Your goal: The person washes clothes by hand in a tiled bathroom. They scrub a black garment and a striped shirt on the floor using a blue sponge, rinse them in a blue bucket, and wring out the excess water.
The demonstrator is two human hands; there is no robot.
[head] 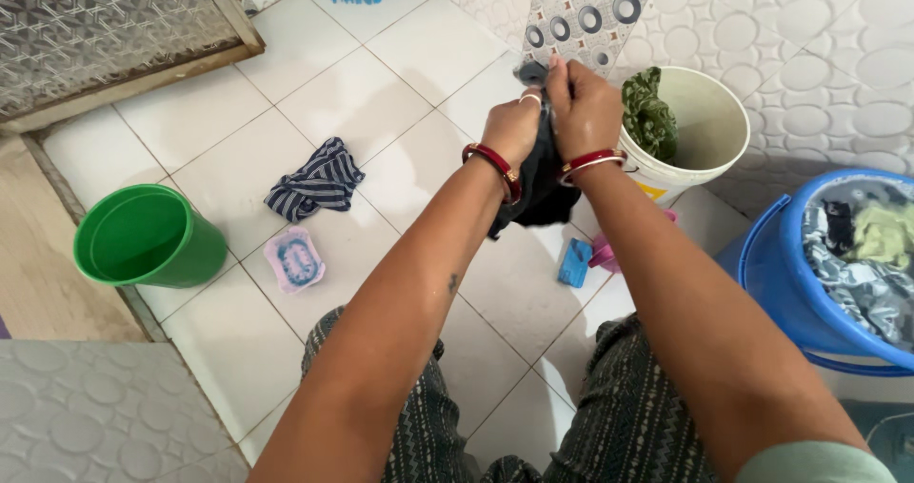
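A dark wet garment (541,186) is gripped tight by the left hand (511,129) and right hand (583,105), held above the tiled floor (381,93), beside the white bucket (709,126). A small blue rectangular packet (574,262) is seen below.

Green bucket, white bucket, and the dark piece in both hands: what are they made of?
Green bucket: likely plastic, smooth, slightly glossy, one moulded colour. White bucket: also looks plastic, matte, thin rim. Dark piece: soft cloth, bunched and hanging limp between the left hand and right hand; possibly wet.
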